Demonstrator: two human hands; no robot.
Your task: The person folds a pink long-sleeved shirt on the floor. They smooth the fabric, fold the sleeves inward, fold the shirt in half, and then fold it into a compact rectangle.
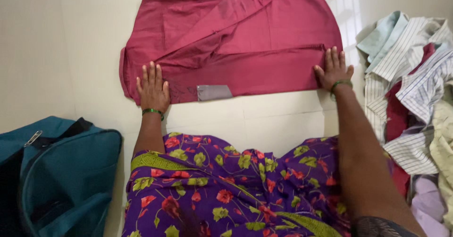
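A maroon garment [245, 34] lies spread flat on the pale tiled floor, with a grey label patch [213, 92] near its lower edge. My left hand [152, 88] presses flat on the garment's lower left corner, fingers together. Flat on the lower right corner rests my right hand [333, 68]. Each wrist wears a green bangle. Neither hand grips anything.
An open teal bag [66, 171] sits at the lower left. A heap of striped and plain shirts [415, 95] lies at the right. My purple floral dress [236, 185] fills the bottom middle. Pale floor [61, 48] shows at the left.
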